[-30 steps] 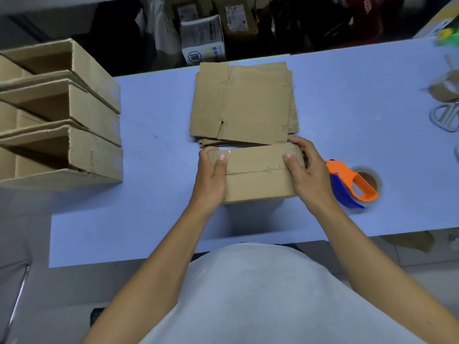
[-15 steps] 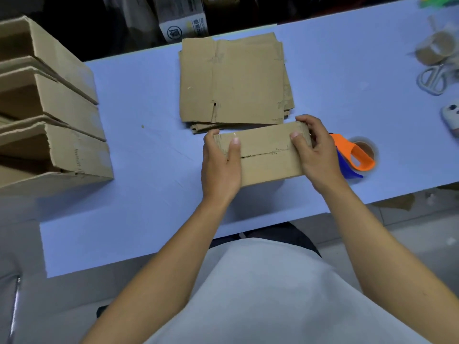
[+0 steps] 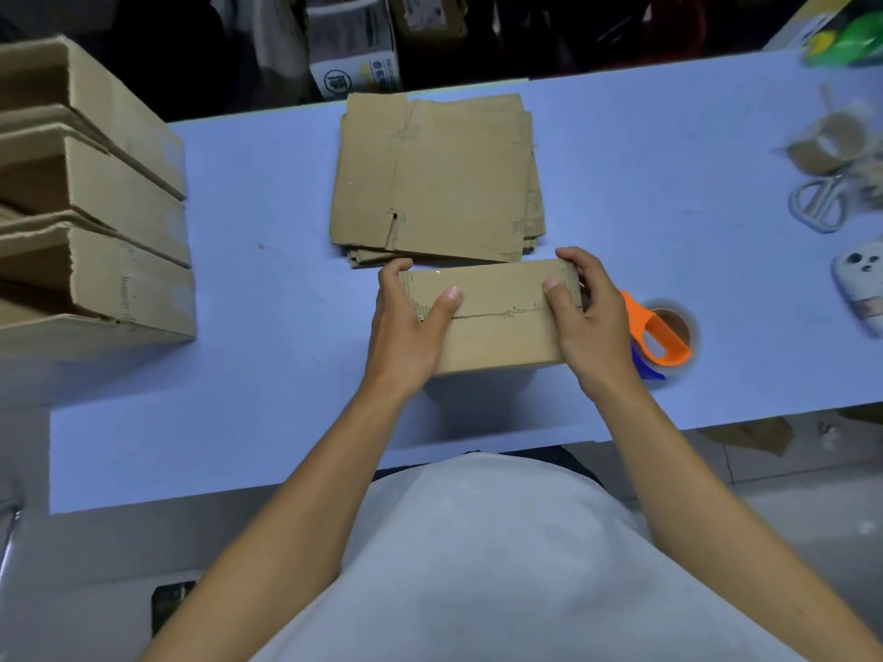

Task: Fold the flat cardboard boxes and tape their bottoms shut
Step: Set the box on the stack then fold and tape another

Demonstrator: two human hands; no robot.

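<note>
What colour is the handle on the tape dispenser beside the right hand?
Orange, with a blue part beneath it; the head view shows the tape dispenser just right of the right hand.

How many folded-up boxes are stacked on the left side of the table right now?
3, stacked at the table's left edge: top box, middle box, bottom box. The frame cuts the stack off at the left, so more may be hidden.

We are looking down at a pale blue table (image 3: 645,150) filling mid-frame, dark cluttered storage (image 3: 525,35) lying along the top, pale floor (image 3: 95,556) showing lower left.
</note>
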